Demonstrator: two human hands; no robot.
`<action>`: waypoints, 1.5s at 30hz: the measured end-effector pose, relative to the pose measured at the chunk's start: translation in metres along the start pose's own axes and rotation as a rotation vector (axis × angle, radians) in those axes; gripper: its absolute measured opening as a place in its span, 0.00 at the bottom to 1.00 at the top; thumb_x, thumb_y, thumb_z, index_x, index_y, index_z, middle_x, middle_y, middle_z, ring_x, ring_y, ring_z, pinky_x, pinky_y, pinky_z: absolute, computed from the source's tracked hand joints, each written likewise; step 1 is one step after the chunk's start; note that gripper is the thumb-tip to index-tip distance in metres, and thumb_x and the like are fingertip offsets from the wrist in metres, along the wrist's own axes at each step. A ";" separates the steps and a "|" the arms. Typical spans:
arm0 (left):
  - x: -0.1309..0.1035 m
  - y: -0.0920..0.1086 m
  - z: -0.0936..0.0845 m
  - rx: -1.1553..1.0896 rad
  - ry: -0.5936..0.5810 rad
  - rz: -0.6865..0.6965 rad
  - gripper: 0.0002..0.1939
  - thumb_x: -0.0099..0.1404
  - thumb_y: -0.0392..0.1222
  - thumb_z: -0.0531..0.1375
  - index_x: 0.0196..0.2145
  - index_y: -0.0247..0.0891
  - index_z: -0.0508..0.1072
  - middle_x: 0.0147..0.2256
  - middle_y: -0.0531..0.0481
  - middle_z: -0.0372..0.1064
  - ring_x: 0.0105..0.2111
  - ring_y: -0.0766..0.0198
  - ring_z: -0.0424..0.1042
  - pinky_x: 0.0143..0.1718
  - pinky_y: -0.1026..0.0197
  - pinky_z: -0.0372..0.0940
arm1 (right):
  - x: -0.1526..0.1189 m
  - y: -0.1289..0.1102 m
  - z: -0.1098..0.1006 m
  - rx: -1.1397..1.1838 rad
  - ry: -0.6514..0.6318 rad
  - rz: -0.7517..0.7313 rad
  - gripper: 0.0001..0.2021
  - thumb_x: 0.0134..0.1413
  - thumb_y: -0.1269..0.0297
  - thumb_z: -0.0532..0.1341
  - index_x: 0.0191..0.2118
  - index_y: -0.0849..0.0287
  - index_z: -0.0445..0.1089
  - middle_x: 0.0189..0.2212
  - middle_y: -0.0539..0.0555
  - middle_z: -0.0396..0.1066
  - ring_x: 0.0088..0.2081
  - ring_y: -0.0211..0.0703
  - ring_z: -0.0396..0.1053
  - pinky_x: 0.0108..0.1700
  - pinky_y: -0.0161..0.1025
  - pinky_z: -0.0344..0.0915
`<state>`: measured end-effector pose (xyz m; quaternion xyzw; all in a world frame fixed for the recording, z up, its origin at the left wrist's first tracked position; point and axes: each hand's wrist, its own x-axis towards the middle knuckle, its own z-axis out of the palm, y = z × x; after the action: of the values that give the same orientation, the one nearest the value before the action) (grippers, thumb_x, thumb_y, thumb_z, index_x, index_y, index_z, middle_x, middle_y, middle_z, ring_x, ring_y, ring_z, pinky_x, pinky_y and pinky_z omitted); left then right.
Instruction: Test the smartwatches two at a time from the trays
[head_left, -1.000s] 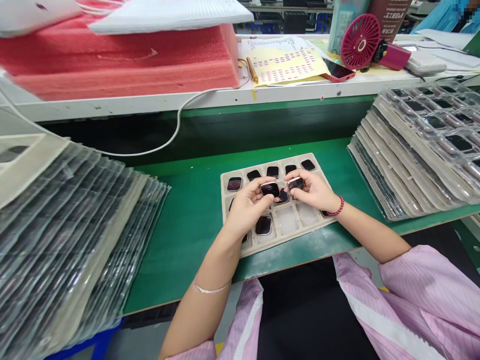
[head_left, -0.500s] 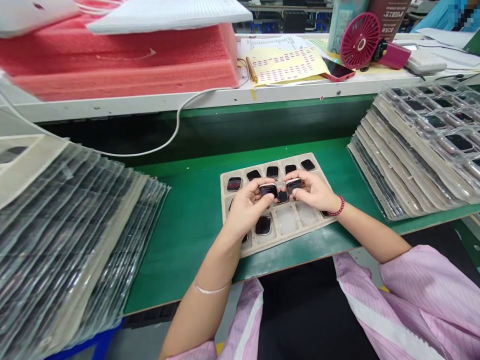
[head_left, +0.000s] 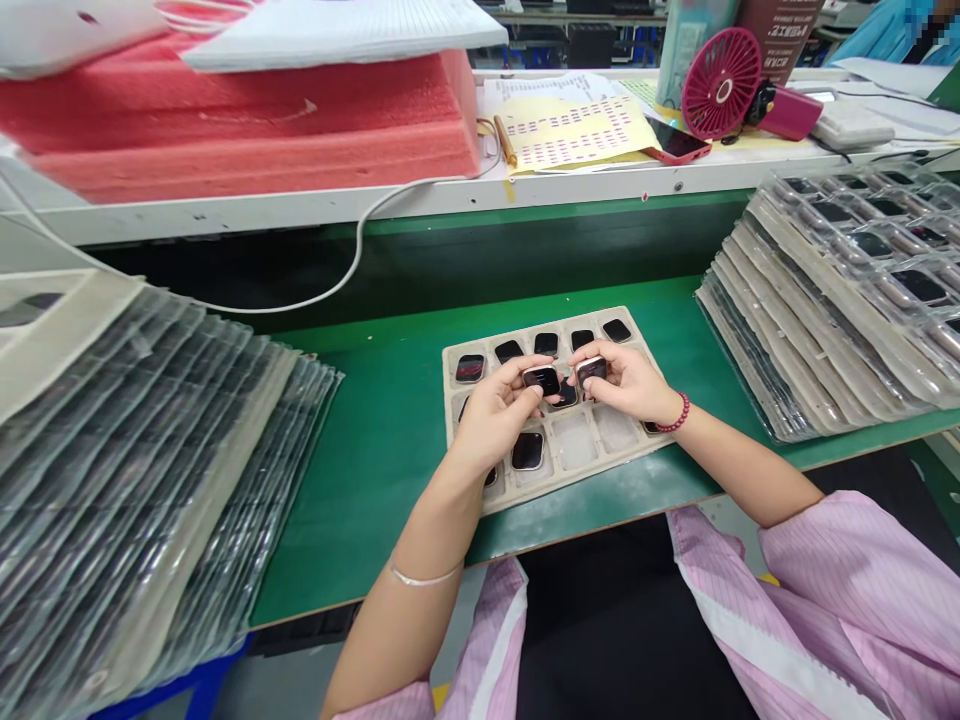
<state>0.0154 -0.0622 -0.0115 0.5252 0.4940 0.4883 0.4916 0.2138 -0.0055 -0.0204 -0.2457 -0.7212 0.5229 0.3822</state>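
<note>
My left hand [head_left: 499, 405] grips a dark-faced watch case [head_left: 541, 380] between thumb and fingers. In my right hand [head_left: 626, 382] is a second watch case [head_left: 592, 370], held with its dark face up. Both hands are close together over a beige tray [head_left: 559, 487] on the green table. Several more watch cases lie in the tray's compartments, among them one at the front [head_left: 527, 451] and a row along the back. Two front compartments between my forearms hold no watch case. My fingers and wrists hide part of the middle row.
A tall stack of clear trays [head_left: 172, 470] leans at the left. Another stack [head_left: 817, 310], topped by a tray of watch cases, stands at the right. The shelf behind carries red foam [head_left: 247, 130], papers [head_left: 577, 130], a phone [head_left: 679, 140] and a pink fan [head_left: 721, 85]. A white cable [head_left: 358, 235] hangs down.
The watch cases in both hands have shifted very slightly to the right and tilted a little. Both hands still hold them.
</note>
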 end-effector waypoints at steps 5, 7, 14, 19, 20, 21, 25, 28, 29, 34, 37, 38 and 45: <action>0.000 -0.002 -0.001 -0.009 -0.010 0.003 0.20 0.58 0.40 0.64 0.48 0.37 0.73 0.41 0.44 0.77 0.34 0.60 0.77 0.29 0.63 0.69 | 0.000 0.000 0.000 -0.035 0.001 -0.013 0.14 0.51 0.70 0.60 0.45 0.61 0.68 0.38 0.56 0.73 0.38 0.42 0.72 0.35 0.35 0.70; 0.000 -0.001 -0.001 -0.011 -0.007 -0.003 0.20 0.57 0.39 0.64 0.49 0.37 0.72 0.41 0.44 0.77 0.35 0.60 0.78 0.30 0.63 0.70 | 0.000 -0.001 0.000 -0.053 0.005 -0.012 0.14 0.50 0.70 0.60 0.45 0.61 0.68 0.38 0.56 0.73 0.39 0.42 0.73 0.34 0.34 0.69; -0.001 0.000 0.002 -0.020 -0.005 -0.030 0.24 0.55 0.36 0.62 0.51 0.37 0.71 0.41 0.45 0.77 0.36 0.60 0.78 0.32 0.63 0.69 | -0.001 -0.002 0.001 -0.094 0.004 -0.010 0.17 0.48 0.71 0.59 0.47 0.60 0.68 0.39 0.56 0.74 0.39 0.43 0.74 0.31 0.32 0.68; 0.002 0.005 -0.002 -0.139 -0.016 -0.072 0.31 0.52 0.35 0.68 0.54 0.40 0.67 0.40 0.47 0.76 0.29 0.66 0.75 0.26 0.67 0.67 | 0.000 0.002 0.000 -0.105 0.018 -0.001 0.17 0.48 0.72 0.59 0.47 0.60 0.68 0.39 0.56 0.74 0.40 0.43 0.73 0.34 0.34 0.68; -0.001 0.009 -0.002 -0.216 -0.050 -0.096 0.32 0.51 0.36 0.70 0.53 0.41 0.67 0.38 0.48 0.76 0.26 0.68 0.74 0.23 0.70 0.65 | 0.001 0.003 0.000 -0.074 0.028 0.004 0.17 0.47 0.72 0.60 0.47 0.60 0.67 0.39 0.56 0.74 0.39 0.43 0.73 0.34 0.35 0.69; -0.007 0.015 -0.001 -0.310 -0.116 -0.125 0.32 0.51 0.38 0.72 0.53 0.42 0.67 0.36 0.49 0.76 0.22 0.70 0.72 0.19 0.71 0.62 | 0.002 0.004 -0.001 -0.032 0.038 0.016 0.18 0.47 0.71 0.60 0.47 0.60 0.67 0.38 0.56 0.74 0.38 0.42 0.73 0.34 0.35 0.69; -0.054 0.048 0.019 -0.728 -0.680 -0.233 0.33 0.53 0.55 0.72 0.52 0.40 0.69 0.26 0.51 0.72 0.14 0.70 0.66 0.13 0.72 0.58 | 0.004 0.004 -0.003 0.122 0.062 0.127 0.18 0.47 0.70 0.61 0.47 0.60 0.66 0.37 0.55 0.74 0.31 0.38 0.72 0.29 0.33 0.69; -0.088 0.070 0.043 -0.858 -1.017 -0.261 0.34 0.48 0.59 0.73 0.46 0.32 0.74 0.28 0.48 0.72 0.23 0.62 0.76 0.19 0.70 0.65 | 0.003 0.003 -0.006 0.187 0.078 0.175 0.17 0.50 0.67 0.63 0.48 0.60 0.67 0.38 0.55 0.75 0.29 0.36 0.72 0.27 0.31 0.69; -0.095 0.074 0.049 -0.875 -1.016 -0.262 0.34 0.49 0.60 0.72 0.45 0.32 0.75 0.30 0.48 0.72 0.28 0.59 0.78 0.22 0.70 0.66 | 0.003 0.003 -0.007 0.220 0.082 0.183 0.18 0.51 0.66 0.63 0.49 0.60 0.67 0.39 0.56 0.76 0.30 0.36 0.72 0.27 0.31 0.70; -0.113 0.072 0.058 -0.897 -0.938 -0.242 0.38 0.49 0.66 0.69 0.47 0.32 0.77 0.32 0.47 0.73 0.42 0.50 0.79 0.28 0.69 0.67 | 0.005 0.002 -0.013 0.463 0.047 0.290 0.21 0.62 0.56 0.59 0.57 0.58 0.66 0.47 0.60 0.75 0.38 0.42 0.76 0.33 0.35 0.76; -0.116 0.070 0.052 -0.863 -0.930 -0.228 0.37 0.48 0.63 0.71 0.47 0.32 0.76 0.29 0.46 0.73 0.33 0.54 0.80 0.23 0.70 0.65 | 0.005 -0.010 -0.015 0.577 0.012 0.367 0.18 0.64 0.58 0.57 0.57 0.58 0.67 0.50 0.61 0.74 0.42 0.44 0.77 0.34 0.36 0.77; -0.114 0.072 0.047 -0.846 -0.908 -0.207 0.36 0.48 0.61 0.72 0.48 0.33 0.75 0.29 0.46 0.73 0.29 0.56 0.79 0.21 0.70 0.65 | 0.004 -0.017 -0.015 0.621 -0.003 0.386 0.17 0.64 0.60 0.57 0.56 0.58 0.67 0.51 0.61 0.74 0.43 0.44 0.77 0.34 0.36 0.78; -0.028 0.066 0.001 -0.313 -0.094 0.029 0.30 0.52 0.38 0.72 0.52 0.39 0.69 0.38 0.48 0.76 0.26 0.68 0.73 0.25 0.69 0.67 | -0.046 -0.103 0.019 0.923 -0.370 0.301 0.23 0.49 0.55 0.73 0.45 0.59 0.65 0.42 0.54 0.70 0.36 0.41 0.77 0.28 0.32 0.75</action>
<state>0.0182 -0.0920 0.0536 0.4716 0.3808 0.5410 0.5830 0.2301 -0.0845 0.0599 -0.0560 -0.4277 0.8704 0.2375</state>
